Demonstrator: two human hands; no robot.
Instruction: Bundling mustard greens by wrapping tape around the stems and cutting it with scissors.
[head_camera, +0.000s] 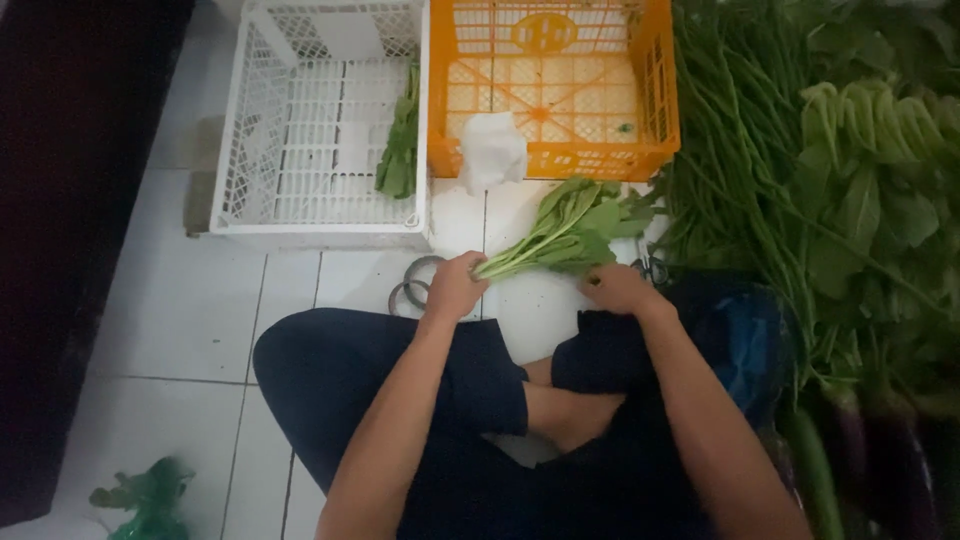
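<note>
White crate (255, 150), upper left of frame, contains one leafy bunch (400, 140). Left hand (455, 287), centre frame, has its grip closed around the stem end of a bunch of leafy greens (565, 235) lying on the tiled floor (180, 300). Orange crate (550, 85) sits above. Right hand (615, 288) touches the leaves; grip state cannot be determined. Piled greens (850, 170) occupy the right.

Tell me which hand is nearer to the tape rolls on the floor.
Left. The left hand, gripping the leafy greens bunch by its stems, sits right beside the tape rolls; the right hand is across the bunch, farther off.

A produce-sorting spot on a tiled floor (180, 310): plastic crates (320, 130), heaped greens (860, 200), eggplants (880, 440).
</note>
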